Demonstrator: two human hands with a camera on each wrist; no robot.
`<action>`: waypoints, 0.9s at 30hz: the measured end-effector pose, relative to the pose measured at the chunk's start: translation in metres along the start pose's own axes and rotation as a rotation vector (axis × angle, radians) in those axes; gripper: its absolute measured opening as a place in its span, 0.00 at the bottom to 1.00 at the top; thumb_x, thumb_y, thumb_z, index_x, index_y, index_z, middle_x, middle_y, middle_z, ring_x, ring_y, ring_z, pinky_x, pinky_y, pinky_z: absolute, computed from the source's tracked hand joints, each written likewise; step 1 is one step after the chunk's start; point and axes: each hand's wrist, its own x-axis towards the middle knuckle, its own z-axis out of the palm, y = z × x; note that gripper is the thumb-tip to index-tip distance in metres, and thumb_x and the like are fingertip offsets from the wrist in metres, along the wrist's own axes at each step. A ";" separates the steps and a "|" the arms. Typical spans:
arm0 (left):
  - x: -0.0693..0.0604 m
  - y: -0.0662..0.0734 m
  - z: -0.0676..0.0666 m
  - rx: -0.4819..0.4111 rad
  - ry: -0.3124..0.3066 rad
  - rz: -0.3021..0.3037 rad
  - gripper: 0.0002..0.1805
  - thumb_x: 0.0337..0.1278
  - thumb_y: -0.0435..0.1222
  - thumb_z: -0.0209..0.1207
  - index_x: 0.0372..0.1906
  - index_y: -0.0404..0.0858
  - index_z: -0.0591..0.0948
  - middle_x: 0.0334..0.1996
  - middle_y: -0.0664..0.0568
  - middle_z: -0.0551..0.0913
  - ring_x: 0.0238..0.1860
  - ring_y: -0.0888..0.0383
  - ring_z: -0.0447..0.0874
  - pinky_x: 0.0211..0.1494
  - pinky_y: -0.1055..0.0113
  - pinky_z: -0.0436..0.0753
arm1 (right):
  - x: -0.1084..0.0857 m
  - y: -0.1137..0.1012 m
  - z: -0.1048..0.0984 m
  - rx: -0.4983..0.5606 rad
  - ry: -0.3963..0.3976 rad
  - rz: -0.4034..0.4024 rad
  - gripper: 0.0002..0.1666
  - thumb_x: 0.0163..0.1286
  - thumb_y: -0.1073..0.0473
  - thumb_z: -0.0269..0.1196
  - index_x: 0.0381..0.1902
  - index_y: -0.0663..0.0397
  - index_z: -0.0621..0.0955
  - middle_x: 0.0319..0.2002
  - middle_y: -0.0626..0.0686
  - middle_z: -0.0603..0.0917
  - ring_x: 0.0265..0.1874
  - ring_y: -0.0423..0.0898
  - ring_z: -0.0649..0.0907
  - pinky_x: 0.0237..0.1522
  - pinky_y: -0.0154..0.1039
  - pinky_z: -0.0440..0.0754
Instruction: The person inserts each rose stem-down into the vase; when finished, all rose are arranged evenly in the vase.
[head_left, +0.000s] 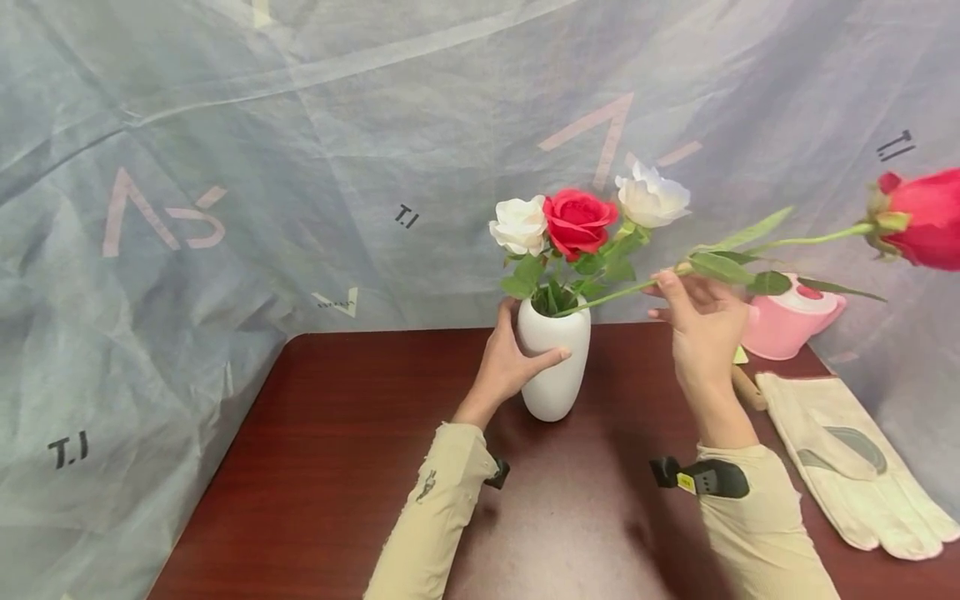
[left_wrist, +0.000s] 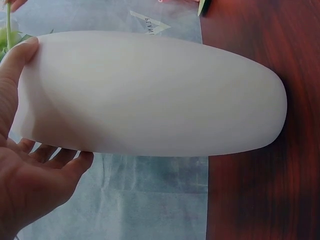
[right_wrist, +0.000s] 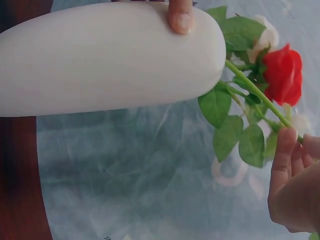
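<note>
A white vase (head_left: 553, 375) stands upright on the table, holding a red rose (head_left: 579, 222) and two white roses (head_left: 519, 225). My left hand (head_left: 510, 357) grips the upper part of the vase, thumb across the front and fingers around the far side. In the left wrist view, the thumb and fingers (left_wrist: 80, 162) touch opposite sides of it. With my right hand (head_left: 708, 327) I pinch the green stem of another red rose (head_left: 926, 218), whose bloom leans far right, cut by the frame edge. The lower end of that stem (right_wrist: 257, 92) passes into the vase mouth.
Right of the vase, a pink watering can (head_left: 783, 325) stands at the table's back edge. Nearer lie a white work glove (head_left: 832, 458) and a wooden handle (head_left: 748, 388), partly hidden by my right wrist. A grey printed cloth (head_left: 300, 167) hangs behind the dark red table (head_left: 337, 450).
</note>
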 end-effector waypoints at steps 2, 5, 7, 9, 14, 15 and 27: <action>0.000 -0.001 0.000 0.001 0.001 -0.004 0.49 0.37 0.51 0.72 0.65 0.49 0.57 0.54 0.58 0.71 0.49 0.63 0.73 0.47 0.63 0.76 | 0.000 0.003 0.005 -0.031 -0.048 -0.004 0.07 0.57 0.74 0.65 0.34 0.69 0.79 0.28 0.57 0.84 0.26 0.48 0.85 0.21 0.34 0.81; 0.000 -0.002 0.000 0.005 0.004 0.000 0.49 0.37 0.50 0.72 0.65 0.49 0.57 0.54 0.58 0.71 0.48 0.63 0.73 0.47 0.63 0.76 | 0.000 0.007 0.010 -0.095 -0.104 -0.017 0.05 0.57 0.73 0.65 0.33 0.67 0.80 0.28 0.55 0.85 0.26 0.46 0.85 0.22 0.34 0.81; 0.001 -0.001 0.000 0.002 0.006 0.006 0.49 0.37 0.50 0.72 0.65 0.49 0.57 0.54 0.58 0.71 0.48 0.63 0.73 0.47 0.62 0.76 | 0.000 0.009 0.013 -0.146 -0.123 -0.020 0.05 0.58 0.72 0.65 0.34 0.66 0.80 0.28 0.54 0.85 0.26 0.46 0.85 0.22 0.35 0.81; 0.001 0.000 0.001 0.001 0.010 0.014 0.49 0.36 0.50 0.72 0.65 0.49 0.57 0.54 0.58 0.71 0.48 0.63 0.73 0.47 0.63 0.76 | 0.000 0.010 0.016 -0.191 -0.135 -0.013 0.06 0.58 0.70 0.66 0.34 0.66 0.81 0.27 0.53 0.85 0.26 0.45 0.84 0.22 0.35 0.81; 0.002 0.000 0.002 -0.007 0.013 0.017 0.48 0.36 0.49 0.72 0.64 0.49 0.58 0.53 0.59 0.71 0.48 0.64 0.73 0.47 0.63 0.76 | -0.003 0.008 0.024 -0.313 -0.155 0.007 0.08 0.58 0.68 0.66 0.34 0.69 0.80 0.24 0.52 0.84 0.25 0.42 0.84 0.24 0.34 0.81; 0.002 0.000 0.002 -0.007 0.013 0.017 0.48 0.37 0.49 0.72 0.64 0.48 0.58 0.53 0.59 0.71 0.48 0.64 0.73 0.47 0.63 0.76 | -0.004 0.007 0.026 -0.337 -0.158 0.004 0.09 0.58 0.68 0.66 0.35 0.70 0.80 0.24 0.52 0.84 0.25 0.41 0.84 0.24 0.33 0.81; 0.001 0.002 0.001 -0.003 0.010 0.035 0.49 0.37 0.49 0.72 0.65 0.46 0.57 0.54 0.56 0.71 0.48 0.60 0.74 0.46 0.60 0.77 | -0.012 0.033 0.028 -0.700 -0.213 -0.008 0.12 0.59 0.55 0.68 0.36 0.58 0.84 0.29 0.52 0.84 0.30 0.38 0.79 0.22 0.30 0.74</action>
